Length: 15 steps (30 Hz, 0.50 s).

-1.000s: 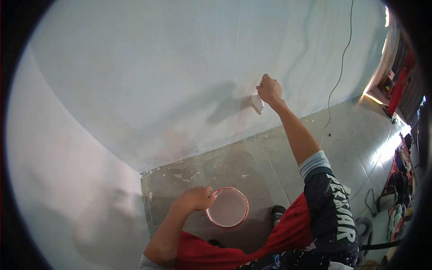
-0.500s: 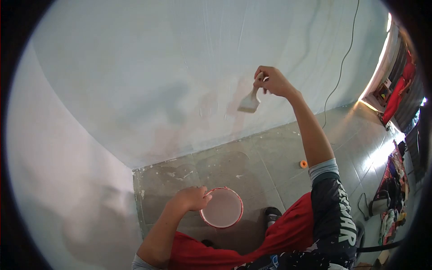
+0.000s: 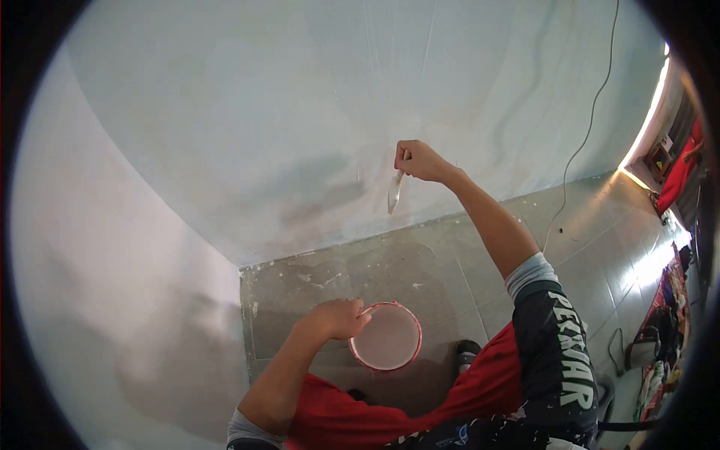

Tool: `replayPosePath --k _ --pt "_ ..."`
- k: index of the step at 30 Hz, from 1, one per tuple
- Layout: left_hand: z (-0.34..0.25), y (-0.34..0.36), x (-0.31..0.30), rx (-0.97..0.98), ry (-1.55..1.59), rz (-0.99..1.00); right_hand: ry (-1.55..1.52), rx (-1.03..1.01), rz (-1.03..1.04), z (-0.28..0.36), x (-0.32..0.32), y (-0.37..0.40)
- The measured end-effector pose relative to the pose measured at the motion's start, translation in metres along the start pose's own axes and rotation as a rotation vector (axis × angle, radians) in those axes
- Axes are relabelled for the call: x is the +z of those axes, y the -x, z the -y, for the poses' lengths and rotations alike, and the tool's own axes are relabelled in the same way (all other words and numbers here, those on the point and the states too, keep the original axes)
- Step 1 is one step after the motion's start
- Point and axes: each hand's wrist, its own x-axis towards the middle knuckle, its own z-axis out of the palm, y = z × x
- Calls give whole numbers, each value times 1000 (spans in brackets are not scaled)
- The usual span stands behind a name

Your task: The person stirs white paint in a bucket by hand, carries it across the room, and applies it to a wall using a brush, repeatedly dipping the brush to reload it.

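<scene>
My right hand (image 3: 418,160) is closed around the handle of a flat paintbrush (image 3: 394,193), its bristles hanging down and seen nearly edge-on. The brush is in front of the pale wall (image 3: 262,112); whether it touches is hard to tell. My left hand (image 3: 339,319) grips the near-left rim of a round bucket (image 3: 420,335) with a reddish edge. Pale, whitish liquid (image 3: 386,337) fills part of the bucket, which is between my legs, over the tiled floor.
Grey floor tiles (image 3: 435,259) have white splashes and a damp-looking patch near the wall. A thin cable (image 3: 592,112) hangs down the wall at right. Clothes and other items lie on a red mat (image 3: 660,330). A person in red (image 3: 681,174) is by the bright doorway.
My right hand has moved left and down with the paintbrush, which has turned from its broad face to its edge. The view has shifted slightly; my left hand still grips the bucket.
</scene>
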Motion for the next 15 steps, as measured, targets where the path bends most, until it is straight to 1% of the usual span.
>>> replayPosePath --k 3,5,6,8,11,15 --pt "4 -6 3 -13 -28 47 59 23 -25 -10 12 -6" --pt "7 -6 4 -12 -29 40 71 -148 -43 -16 13 -7" --pt "8 -5 5 -4 -26 38 68 -154 -45 -18 12 -8" --pt "10 -4 5 -8 -24 34 51 -206 -131 -17 10 -9" --pt "15 -8 8 0 -23 33 127 -179 -167 -7 -4 -9" --pt "16 -7 7 19 -28 17 140 -204 -215 13 -29 -9"
